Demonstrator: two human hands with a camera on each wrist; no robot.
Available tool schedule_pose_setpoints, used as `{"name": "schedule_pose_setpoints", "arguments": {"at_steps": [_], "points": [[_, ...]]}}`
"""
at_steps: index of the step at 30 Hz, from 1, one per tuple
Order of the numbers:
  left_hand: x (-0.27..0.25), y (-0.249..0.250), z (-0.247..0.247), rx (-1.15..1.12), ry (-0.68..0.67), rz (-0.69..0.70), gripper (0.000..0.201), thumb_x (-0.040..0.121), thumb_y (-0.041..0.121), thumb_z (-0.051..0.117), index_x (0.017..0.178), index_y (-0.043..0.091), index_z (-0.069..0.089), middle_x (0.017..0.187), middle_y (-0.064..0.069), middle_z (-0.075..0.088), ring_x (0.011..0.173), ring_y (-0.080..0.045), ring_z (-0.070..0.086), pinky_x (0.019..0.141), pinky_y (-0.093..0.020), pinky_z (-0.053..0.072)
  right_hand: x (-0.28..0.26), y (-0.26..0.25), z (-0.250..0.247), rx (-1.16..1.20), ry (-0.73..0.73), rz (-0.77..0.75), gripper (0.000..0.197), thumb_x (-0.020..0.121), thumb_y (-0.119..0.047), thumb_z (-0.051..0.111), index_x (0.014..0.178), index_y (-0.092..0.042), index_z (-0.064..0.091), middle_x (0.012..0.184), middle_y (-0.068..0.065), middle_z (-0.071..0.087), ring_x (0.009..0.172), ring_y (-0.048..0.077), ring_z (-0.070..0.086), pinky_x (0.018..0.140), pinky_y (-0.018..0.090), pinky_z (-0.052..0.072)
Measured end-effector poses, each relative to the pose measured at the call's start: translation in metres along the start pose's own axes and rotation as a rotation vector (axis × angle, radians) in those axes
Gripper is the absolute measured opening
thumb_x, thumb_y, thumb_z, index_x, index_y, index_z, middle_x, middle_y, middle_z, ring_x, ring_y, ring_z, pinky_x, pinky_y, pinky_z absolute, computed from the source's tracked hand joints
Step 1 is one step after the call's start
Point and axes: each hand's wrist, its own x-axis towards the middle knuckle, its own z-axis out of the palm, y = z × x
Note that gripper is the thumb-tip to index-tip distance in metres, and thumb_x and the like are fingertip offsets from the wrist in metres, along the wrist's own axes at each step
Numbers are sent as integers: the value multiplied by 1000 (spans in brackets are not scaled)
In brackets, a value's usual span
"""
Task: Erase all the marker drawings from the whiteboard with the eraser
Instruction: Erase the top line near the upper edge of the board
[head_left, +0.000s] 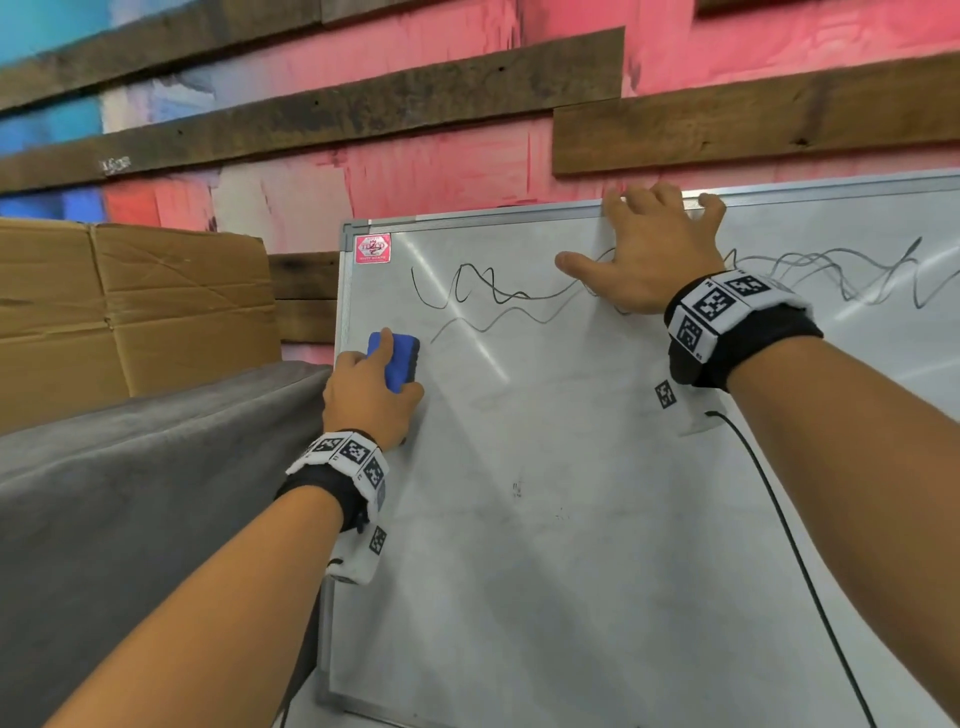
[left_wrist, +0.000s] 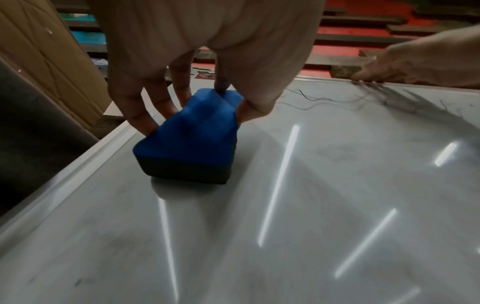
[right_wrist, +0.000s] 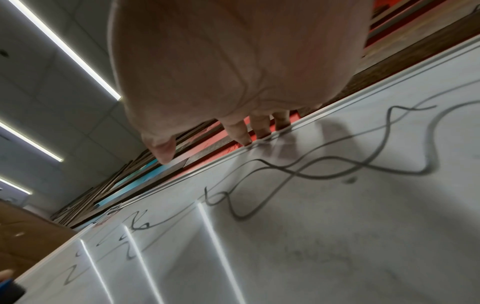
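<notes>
A framed whiteboard (head_left: 571, 493) leans against the wall. Black wavy marker lines (head_left: 488, 296) run across its upper part, from the left side past my right hand to the right edge. My left hand (head_left: 371, 387) grips a blue eraser (head_left: 396, 364) with a dark pad and presses it flat on the board near the left frame, just left of the lower line's end. In the left wrist view the eraser (left_wrist: 192, 139) sits between thumb and fingers. My right hand (head_left: 649, 249) lies spread on the board, fingertips (right_wrist: 244, 137) hooked over the top frame.
A red sticker (head_left: 372, 248) marks the board's top left corner. A grey cloth-covered surface (head_left: 130, 493) and a cardboard box (head_left: 130, 306) stand left of the board. A black cable (head_left: 795, 545) hangs across the board's right part. Behind is a painted wall with wooden planks (head_left: 753, 119).
</notes>
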Motion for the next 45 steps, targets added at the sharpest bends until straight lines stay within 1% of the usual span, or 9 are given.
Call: {"name": "schedule_pose_setpoints", "arguments": {"at_steps": [4, 9, 13, 17, 24, 27, 30, 38, 45], "points": [[9, 13, -6, -41, 35, 14, 81, 90, 37, 68, 157, 31, 25, 121, -12, 46, 107, -32, 53, 92, -39, 46, -1, 0, -2, -3, 6, -2, 101, 73, -84, 26, 150, -18, 33, 151, 5, 39, 142, 28, 25, 109, 62, 18], [-10, 21, 2, -36, 15, 69, 81, 87, 39, 71, 156, 32, 29, 108, -3, 45, 91, -18, 48, 82, -26, 36, -2, -2, 0, 0, 34, -7, 97, 72, -81, 27, 146, -19, 37, 148, 5, 42, 139, 28, 29, 106, 61, 21], [-11, 27, 2, -22, 26, 73, 81, 86, 42, 72, 155, 31, 31, 110, -6, 48, 95, -23, 51, 82, -28, 40, -1, -1, -1, 8, 34, -7, 96, 73, -80, 27, 146, -19, 37, 146, 4, 43, 138, 28, 30, 106, 61, 21], [-3, 41, -6, -33, 57, 71, 80, 87, 42, 70, 156, 28, 31, 118, -12, 51, 105, -30, 56, 90, -35, 46, -2, 0, -2, 20, 35, -6, 95, 73, -79, 27, 147, -20, 36, 146, 4, 44, 139, 28, 30, 106, 61, 21], [-19, 50, 6, -40, 40, 121, 78, 84, 45, 73, 152, 29, 39, 108, -3, 48, 96, -21, 49, 89, -29, 41, -2, -1, -2, 34, 34, -3, 94, 74, -78, 28, 148, -20, 35, 146, 4, 44, 139, 27, 30, 106, 61, 20], [-12, 60, 3, -46, 70, 99, 79, 83, 48, 73, 152, 27, 41, 113, -11, 58, 103, -29, 58, 90, -37, 51, -2, -1, -2, 40, 26, 3, 96, 73, -78, 28, 149, -21, 35, 148, 4, 42, 140, 27, 29, 107, 63, 20], [-3, 68, 0, -49, 94, 99, 78, 82, 49, 72, 150, 26, 43, 114, -15, 61, 106, -33, 59, 92, -43, 53, -2, 0, -4, 45, 17, -1, 96, 73, -78, 26, 150, -21, 34, 147, 3, 42, 140, 27, 29, 107, 64, 20], [-25, 73, 14, -29, 51, 135, 79, 82, 51, 71, 152, 31, 39, 112, -7, 53, 103, -30, 56, 90, -38, 48, -2, 0, -2, 57, 27, -6, 94, 74, -76, 26, 149, -20, 36, 147, 3, 43, 139, 27, 29, 107, 61, 21], [-19, 93, 10, -70, 75, 172, 77, 82, 47, 71, 151, 30, 41, 108, -5, 49, 96, -27, 54, 80, -32, 42, -4, 1, -5, 63, 20, -17, 94, 75, -74, 23, 149, -19, 35, 148, 3, 41, 139, 26, 29, 106, 61, 21]]}}
